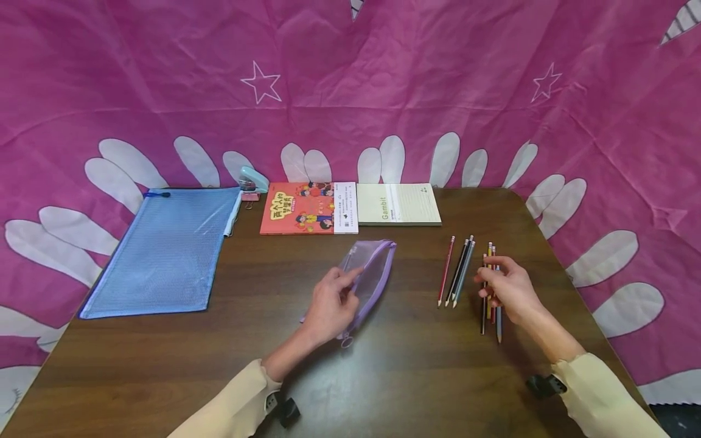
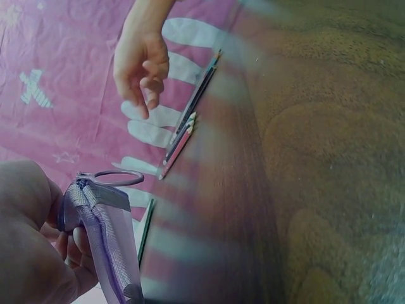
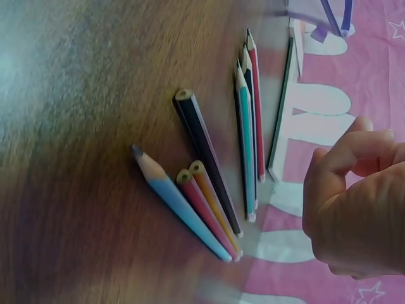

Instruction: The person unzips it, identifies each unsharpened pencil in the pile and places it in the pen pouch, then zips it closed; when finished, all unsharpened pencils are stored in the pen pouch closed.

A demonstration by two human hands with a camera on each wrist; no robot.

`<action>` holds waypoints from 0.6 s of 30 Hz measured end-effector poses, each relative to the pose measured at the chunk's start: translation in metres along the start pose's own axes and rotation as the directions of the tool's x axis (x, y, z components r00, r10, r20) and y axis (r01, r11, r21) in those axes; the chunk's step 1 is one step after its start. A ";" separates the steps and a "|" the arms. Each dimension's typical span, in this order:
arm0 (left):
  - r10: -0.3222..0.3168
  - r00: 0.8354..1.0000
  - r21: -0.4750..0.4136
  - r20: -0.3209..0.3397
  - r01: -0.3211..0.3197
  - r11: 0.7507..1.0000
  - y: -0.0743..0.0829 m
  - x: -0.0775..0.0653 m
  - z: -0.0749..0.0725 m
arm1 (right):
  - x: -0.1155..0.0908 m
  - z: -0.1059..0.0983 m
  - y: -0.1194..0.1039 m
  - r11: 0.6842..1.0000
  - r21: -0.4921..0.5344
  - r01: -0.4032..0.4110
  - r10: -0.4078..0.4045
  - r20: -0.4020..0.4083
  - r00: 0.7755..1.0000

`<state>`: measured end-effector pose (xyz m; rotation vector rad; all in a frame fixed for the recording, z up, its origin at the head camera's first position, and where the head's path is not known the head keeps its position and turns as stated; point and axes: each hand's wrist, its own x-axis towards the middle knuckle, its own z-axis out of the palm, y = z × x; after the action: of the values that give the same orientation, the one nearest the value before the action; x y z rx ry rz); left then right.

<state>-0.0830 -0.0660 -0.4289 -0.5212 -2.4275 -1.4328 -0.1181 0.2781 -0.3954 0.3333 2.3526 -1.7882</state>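
Note:
My left hand [image 1: 331, 307] grips a purple mesh zip pouch [image 1: 378, 277] by its near side, raised off the table in the left wrist view, where its ring pull [image 2: 119, 178] stands out at the zip's end. Over the right-hand group of pencils hovers my right hand [image 1: 509, 289], fingers loosely bent and holding nothing. That group has a blue pencil [image 3: 183, 212], a red pencil [image 3: 205, 212], a yellow pencil [image 3: 214, 202] and a black pencil [image 3: 205, 149]. Left of it lie more pencils, among them a red pencil [image 1: 446, 274] and a teal pencil [image 3: 245, 139].
A blue mesh zip folder [image 1: 159, 255] covers the table's left side. At the back are a light-blue stapler [image 1: 254, 179], a pink binder clip [image 1: 250, 197], a red picture book [image 1: 298, 210] and a pale green notebook [image 1: 416, 204]. A pink cloth [image 1: 350, 73] hangs behind the wooden table [image 1: 416, 377].

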 end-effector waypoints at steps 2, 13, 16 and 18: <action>0.007 1.000 0.002 -0.001 -0.007 1.000 0.000 0.001 0.000 | 0.000 -0.003 0.001 1.000 -0.008 0.005 -0.005 -0.008 1.000; 0.008 1.000 0.005 -0.004 -0.008 1.000 0.000 0.002 0.001 | 0.000 -0.009 0.000 0.999 -0.051 0.016 -0.018 -0.032 0.999; 0.002 1.000 0.006 -0.004 -0.002 1.000 0.000 0.002 0.001 | 0.000 -0.011 0.000 0.999 -0.053 0.014 -0.016 -0.031 0.999; 0.000 1.000 0.005 -0.003 0.000 1.000 0.001 0.002 0.000 | 0.001 -0.011 0.000 0.998 -0.056 0.013 -0.015 -0.031 0.999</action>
<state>-0.0841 -0.0653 -0.4279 -0.5173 -2.4286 -1.4266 -0.1185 0.2892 -0.3928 0.3408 2.4271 -1.7316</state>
